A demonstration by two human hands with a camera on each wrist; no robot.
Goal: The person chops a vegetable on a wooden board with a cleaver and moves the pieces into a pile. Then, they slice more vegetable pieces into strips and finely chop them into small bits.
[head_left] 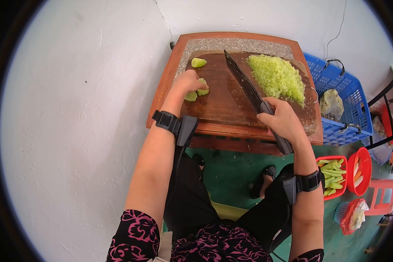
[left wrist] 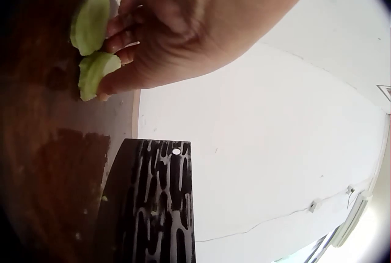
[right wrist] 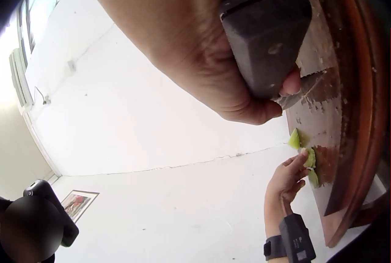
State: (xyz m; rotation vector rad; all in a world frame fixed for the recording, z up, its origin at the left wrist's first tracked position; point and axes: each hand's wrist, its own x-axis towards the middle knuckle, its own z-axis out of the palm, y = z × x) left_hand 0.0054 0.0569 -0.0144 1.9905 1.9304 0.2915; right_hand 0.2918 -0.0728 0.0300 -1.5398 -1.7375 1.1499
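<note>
Right hand [head_left: 280, 117] clamped round knife [head_left: 245, 81] handle, worktop [head_left: 236, 43] near edge, blade slanting toward far edge | left hand [head_left: 187, 81], nearer, pinches green piece [head_left: 203, 89] toward left edge, second slice [head_left: 191, 96] beside | bare board [head_left: 222, 96] up to blade | loose chunk [head_left: 199, 62] far-left, chopped heap [head_left: 277, 76] far-right

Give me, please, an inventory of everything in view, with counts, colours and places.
Table: one, brown, centre
Chopping board: one, brown, on table
Chunks: three, green, board's left
Chopped pile: one, pale green, board's right
Knife: one, black, over board
Crate: one, blue, beside table
Plastic bag: one, whitish, in crate
Basins: two, red, green floor right
Long vegetables: several, green, left basin
Stool: one, pink, far right
Basket: one, blue, by stool
Framed picture: one, reddish, on white wall
Wrist devices: two, black, on forearms
Left hand: one, bare, gripping chunk
Right hand: one, bare, gripping knife
</note>
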